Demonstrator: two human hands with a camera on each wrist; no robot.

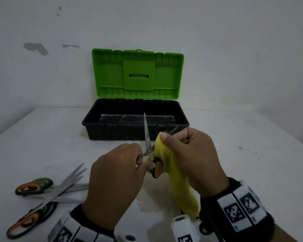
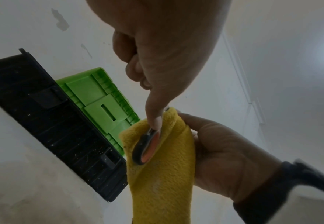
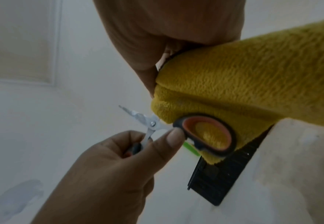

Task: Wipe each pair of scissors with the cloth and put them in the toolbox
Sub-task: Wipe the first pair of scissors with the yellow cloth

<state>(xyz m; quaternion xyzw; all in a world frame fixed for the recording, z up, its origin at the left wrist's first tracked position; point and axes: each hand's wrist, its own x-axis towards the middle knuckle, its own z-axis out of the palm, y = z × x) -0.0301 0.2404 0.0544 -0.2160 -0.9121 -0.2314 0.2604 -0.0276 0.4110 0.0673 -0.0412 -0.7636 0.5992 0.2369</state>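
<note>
Before the open toolbox, which looked empty, the left hand gripped opened scissors; the right hand pinched the cloth on one blade; two pairs waited unwiped on the table.

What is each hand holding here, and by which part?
Left hand grips the open scissors by one handle loop. Right hand pinches the yellow cloth around one blade.

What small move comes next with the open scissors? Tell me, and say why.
Probably slide the yellow fleece cloth along the covered blade toward its tip. The right hand pinches the cloth around one blade of the orange-and-black-handled steel scissors, which the left hand holds open; the other blade is bare.
</note>
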